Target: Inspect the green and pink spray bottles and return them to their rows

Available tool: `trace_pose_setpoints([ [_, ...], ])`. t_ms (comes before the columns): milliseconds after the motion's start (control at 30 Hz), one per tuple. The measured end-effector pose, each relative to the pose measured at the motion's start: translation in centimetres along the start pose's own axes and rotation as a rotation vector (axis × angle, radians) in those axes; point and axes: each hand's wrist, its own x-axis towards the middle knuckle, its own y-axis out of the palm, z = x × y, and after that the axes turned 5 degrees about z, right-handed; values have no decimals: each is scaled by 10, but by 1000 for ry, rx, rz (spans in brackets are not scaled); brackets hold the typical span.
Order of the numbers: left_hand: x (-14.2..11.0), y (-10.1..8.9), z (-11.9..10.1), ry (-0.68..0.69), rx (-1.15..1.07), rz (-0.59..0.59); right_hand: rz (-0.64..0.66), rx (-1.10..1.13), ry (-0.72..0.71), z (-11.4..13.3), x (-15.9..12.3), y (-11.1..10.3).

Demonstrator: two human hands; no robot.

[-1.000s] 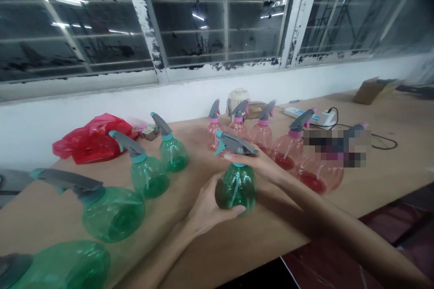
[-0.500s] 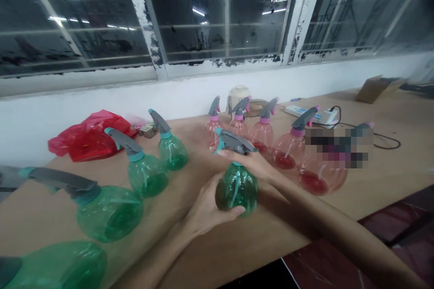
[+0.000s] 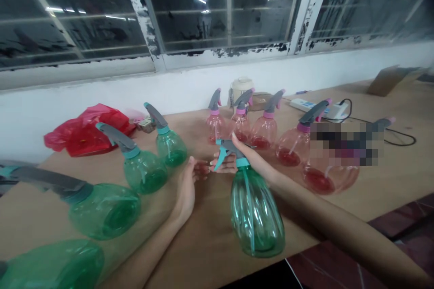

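A clear green spray bottle (image 3: 257,216) with a grey-and-teal spray head hangs tilted in front of me, a little liquid at its bottom. My right hand (image 3: 252,156) is closed around its neck and spray head, thumb up over the back and fingers behind the teal trigger. Left of the trigger, my left hand (image 3: 187,185) is apart from the bottle, palm turned inward, its fingers loosely extended and holding nothing. Nearest to that hand stand more green spray bottles, one at the back (image 3: 171,148) and another closer (image 3: 144,174).
Two further green bottles (image 3: 105,210) fill the near left. Several pink spray bottles (image 3: 293,146) stand in a row on the right, one partly pixelated. Behind are a red plastic bag (image 3: 90,131), a power strip (image 3: 305,106) with a cord, and a cardboard box (image 3: 389,80).
My left hand has let go of the green bottle's body and moved left. The bottle, in my right hand, now tilts with its base toward me and to the right.
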Motion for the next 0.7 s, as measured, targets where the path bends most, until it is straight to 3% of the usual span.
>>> trace_pose_setpoints([
  [100, -1, 0, 2, -8, -4, 4, 68, -55, -65, 0, -6, 6],
  [333, -4, 1, 0, -37, 67, 20, 96, -290, -138, 7, -17, 9],
  [467, -5, 3, -1, -28, 96, 10, 135, -223, -132, 5, -15, 12],
  [700, -4, 1, 5, -2, 142, 69, 72, -89, -119, 2, -10, 8],
])
